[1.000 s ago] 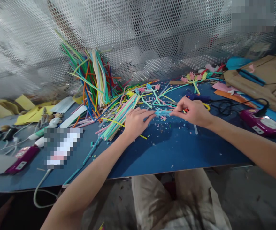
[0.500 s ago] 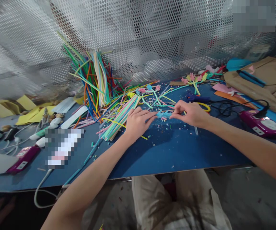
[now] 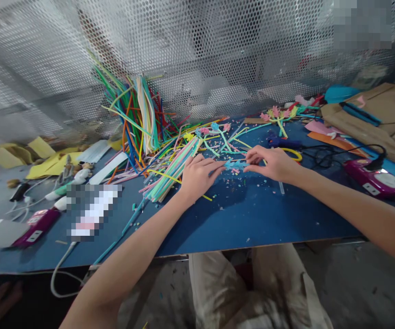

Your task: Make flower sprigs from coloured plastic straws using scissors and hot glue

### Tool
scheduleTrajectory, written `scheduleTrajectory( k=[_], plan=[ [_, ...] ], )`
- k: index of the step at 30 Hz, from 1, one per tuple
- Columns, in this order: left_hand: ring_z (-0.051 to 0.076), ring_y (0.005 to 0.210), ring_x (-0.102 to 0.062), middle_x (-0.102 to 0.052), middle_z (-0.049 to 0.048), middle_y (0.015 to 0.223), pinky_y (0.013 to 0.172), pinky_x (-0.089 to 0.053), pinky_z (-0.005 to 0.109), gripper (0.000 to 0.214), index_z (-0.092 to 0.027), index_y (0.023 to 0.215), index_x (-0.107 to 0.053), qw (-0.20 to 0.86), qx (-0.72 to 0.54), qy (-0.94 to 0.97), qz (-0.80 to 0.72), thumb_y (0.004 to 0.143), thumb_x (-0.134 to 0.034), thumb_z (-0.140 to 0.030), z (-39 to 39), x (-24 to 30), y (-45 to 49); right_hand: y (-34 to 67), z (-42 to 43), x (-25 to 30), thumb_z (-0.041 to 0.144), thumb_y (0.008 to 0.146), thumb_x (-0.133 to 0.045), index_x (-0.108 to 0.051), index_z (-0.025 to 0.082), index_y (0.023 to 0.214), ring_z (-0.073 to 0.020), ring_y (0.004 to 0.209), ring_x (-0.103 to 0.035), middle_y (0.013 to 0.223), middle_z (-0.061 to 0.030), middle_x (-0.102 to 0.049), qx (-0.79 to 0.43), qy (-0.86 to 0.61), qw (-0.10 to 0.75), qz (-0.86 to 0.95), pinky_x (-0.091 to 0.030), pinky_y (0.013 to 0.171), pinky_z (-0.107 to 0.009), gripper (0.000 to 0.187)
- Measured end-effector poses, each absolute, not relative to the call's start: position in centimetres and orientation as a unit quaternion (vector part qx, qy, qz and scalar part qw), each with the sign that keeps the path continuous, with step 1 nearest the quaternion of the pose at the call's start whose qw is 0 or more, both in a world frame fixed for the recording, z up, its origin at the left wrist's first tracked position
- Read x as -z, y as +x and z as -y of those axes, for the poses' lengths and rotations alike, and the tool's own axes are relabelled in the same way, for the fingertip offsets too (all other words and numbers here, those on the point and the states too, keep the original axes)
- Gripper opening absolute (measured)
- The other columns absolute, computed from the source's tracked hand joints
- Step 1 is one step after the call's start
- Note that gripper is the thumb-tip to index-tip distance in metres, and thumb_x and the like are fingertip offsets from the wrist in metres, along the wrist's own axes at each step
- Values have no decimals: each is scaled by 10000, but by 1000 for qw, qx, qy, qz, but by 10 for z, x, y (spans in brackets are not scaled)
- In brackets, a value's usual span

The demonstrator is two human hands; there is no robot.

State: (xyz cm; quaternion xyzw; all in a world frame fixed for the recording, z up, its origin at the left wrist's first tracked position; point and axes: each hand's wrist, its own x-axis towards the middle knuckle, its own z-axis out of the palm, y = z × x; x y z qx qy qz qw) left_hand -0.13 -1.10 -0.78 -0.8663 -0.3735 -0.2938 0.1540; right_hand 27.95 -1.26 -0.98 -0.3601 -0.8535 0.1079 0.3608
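My left hand (image 3: 195, 176) and my right hand (image 3: 272, 163) meet over the blue table top (image 3: 238, 219). Between their fingertips is a small light-blue straw piece (image 3: 234, 163) with cut, splayed ends. Both hands pinch it, the left from its left end, the right from its right end. Tiny coloured straw cuttings (image 3: 248, 183) lie scattered on the table just below it. A loose sheaf of pastel straws (image 3: 170, 176) lies right beside my left hand.
A tall bunch of coloured straws (image 3: 139, 114) leans on the perforated metal screen (image 3: 197, 50) behind. Finished straw flowers (image 3: 278, 113) lie at the back right. A blue glue gun (image 3: 280, 141), black cable (image 3: 324, 153) and purple device (image 3: 376, 180) are right; another purple device (image 3: 34, 226) left.
The hands have stayed together on the light-blue straw piece, with only small finger movements. The view has shifted slightly to the right.
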Motion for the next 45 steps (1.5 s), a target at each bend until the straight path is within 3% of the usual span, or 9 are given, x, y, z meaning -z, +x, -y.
scheduleTrajectory(
  k=[6,17,31,39,45],
  plan=[
    [191,865,-600,-780,-4,933,810,-389,364,261,-319,1090,-778,142,294,-860,392,999,-575,-456,11,8,-1,284,9,13,428,964,-635,-704,230,1005,-182,793,-709,908,-34,-763,-39,-332,365,869,-556,769,-321,215],
    [196,878,-600,-773,9,920,835,-400,365,289,-309,1113,-772,125,296,-855,407,1002,-561,-471,10,9,-2,284,8,13,342,982,-618,-742,235,1050,-195,914,-735,1005,-37,-784,-12,-312,396,864,-575,846,-332,178],
    [198,880,-598,-772,12,929,829,-391,364,298,-316,1122,-769,127,288,-858,406,1008,-545,-476,11,9,-2,276,11,9,241,979,-608,-707,233,1028,-190,971,-703,1009,-47,-759,-6,-260,430,865,-571,898,-349,111],
    [197,891,-603,-772,6,924,843,-387,366,289,-322,1104,-772,136,289,-856,406,1007,-548,-476,10,9,-2,274,17,9,249,949,-616,-641,240,1114,-172,874,-734,1002,-30,-750,-63,-322,433,840,-603,828,-336,167],
    [202,891,-605,-774,12,928,847,-383,378,297,-323,1108,-775,131,289,-855,410,1008,-543,-479,11,10,-1,273,18,7,298,949,-599,-604,242,1039,-190,861,-743,954,-40,-747,-78,-348,414,837,-612,791,-353,106]
  ],
)
